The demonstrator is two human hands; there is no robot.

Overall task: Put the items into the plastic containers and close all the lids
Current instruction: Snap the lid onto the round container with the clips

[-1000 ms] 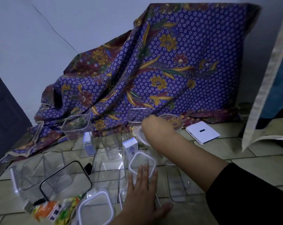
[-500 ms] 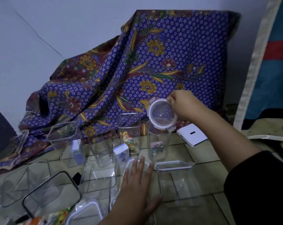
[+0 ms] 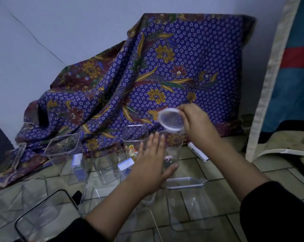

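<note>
Left hand (image 3: 150, 165) raised beside round container (image 3: 174, 149), lid (image 3: 171, 120) in right grip (image 3: 196, 124) above

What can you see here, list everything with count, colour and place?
round container: one, clear, open, floor centre
round lid: one, clear with white rim, held above the round container
square containers: several, clear, floor left and centre; exact count unclear
lidded container: one, clear, white-rimmed lid, front right
small boxes: two, white and blue, among the containers
flat box: one, white, floor behind the right arm
patterned cloth: one, purple floral, draped against the wall
left hand: one, fingers straight, beside the round container
right hand: one, fingers pinching the round lid
</note>
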